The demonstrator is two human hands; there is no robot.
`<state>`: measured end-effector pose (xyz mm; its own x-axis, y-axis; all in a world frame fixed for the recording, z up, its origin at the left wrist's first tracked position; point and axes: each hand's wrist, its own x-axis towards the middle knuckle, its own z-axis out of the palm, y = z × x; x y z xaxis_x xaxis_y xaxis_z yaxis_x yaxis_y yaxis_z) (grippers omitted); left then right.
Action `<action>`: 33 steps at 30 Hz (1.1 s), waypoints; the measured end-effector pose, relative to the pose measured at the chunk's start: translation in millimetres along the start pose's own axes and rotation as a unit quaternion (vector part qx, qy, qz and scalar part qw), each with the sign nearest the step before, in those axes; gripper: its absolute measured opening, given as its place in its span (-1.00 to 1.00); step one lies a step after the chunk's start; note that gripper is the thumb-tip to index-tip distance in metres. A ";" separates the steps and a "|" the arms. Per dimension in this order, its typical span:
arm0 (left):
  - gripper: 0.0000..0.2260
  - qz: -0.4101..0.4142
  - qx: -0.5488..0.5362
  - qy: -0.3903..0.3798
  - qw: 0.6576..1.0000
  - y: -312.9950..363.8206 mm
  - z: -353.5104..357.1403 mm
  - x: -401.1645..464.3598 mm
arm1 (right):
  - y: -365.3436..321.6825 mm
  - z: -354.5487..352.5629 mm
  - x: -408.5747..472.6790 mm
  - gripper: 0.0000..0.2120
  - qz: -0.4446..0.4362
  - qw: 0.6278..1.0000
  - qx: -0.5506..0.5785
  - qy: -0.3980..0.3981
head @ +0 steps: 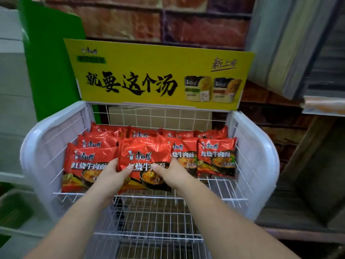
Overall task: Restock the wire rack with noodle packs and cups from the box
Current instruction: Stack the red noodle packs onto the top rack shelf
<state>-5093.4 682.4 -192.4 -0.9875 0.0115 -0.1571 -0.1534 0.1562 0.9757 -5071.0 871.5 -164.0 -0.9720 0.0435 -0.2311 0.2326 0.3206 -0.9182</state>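
A white wire rack (pixel 261 146) has a top shelf filled with several red noodle packs. In the middle of the front row lies one red noodle pack (pixel 144 154), tilted slightly above its neighbours. My left hand (pixel 110 174) grips its lower left edge, thumb on top. My right hand (pixel 171 172) grips its lower right part, fingers over the printed bowl. Another pack (pixel 84 165) lies to the left and one more (pixel 216 156) to the right. The lower wire shelf (pixel 155 217) shows bare wire.
A yellow sign board (pixel 158 75) stands at the back of the rack against a brick wall (pixel 149 19). A green panel (pixel 50 62) rises at the left. A brown cardboard box (pixel 158 116) shows behind the rack's back grid. Shelving stands at the right.
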 end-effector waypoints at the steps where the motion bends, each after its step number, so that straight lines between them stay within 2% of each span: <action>1: -0.70 -0.001 0.038 0.013 0.999 -5.0 -2.1 9.2 | 1.8 8.8 7.9 -0.43 0.009 1.000 0.003 0.003; 4: -0.61 0.013 0.157 0.029 0.987 -15.7 0.4 25.0 | 10.7 26.5 23.3 -0.41 0.023 0.999 0.017 0.020; 7: -0.45 0.039 0.236 0.074 0.968 -22.9 14.4 27.6 | 17.9 32.4 29.8 -0.40 0.003 0.998 -0.029 0.061; 11: -0.46 0.104 0.309 0.145 0.934 -33.2 28.5 23.7 | 30.6 40.2 35.9 -0.44 -0.020 0.992 -0.092 0.088; 18: -0.39 0.108 0.314 0.150 0.931 -30.3 30.5 20.3 | 34.7 46.7 41.6 -0.50 -0.043 0.985 -0.130 0.105; 23: -0.42 0.113 0.320 0.154 0.928 -30.6 30.5 18.5 | 35.0 46.9 41.8 -0.54 -0.045 0.983 -0.138 0.110; 28: -0.38 0.119 0.314 0.162 0.928 -30.5 33.7 17.7 | 36.3 45.5 40.1 -0.51 -0.047 0.982 -0.141 0.115; 33: -0.39 0.163 0.342 0.213 0.901 -34.0 36.4 10.9 | 32.5 38.8 35.2 -0.45 -0.035 0.987 -0.108 0.112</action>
<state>-5097.6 713.2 -232.9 -0.9225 -0.1899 0.3360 0.0619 0.7865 0.6145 -5096.3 846.7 -214.5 -0.9742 0.2140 -0.0716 0.1763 0.5237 -0.8334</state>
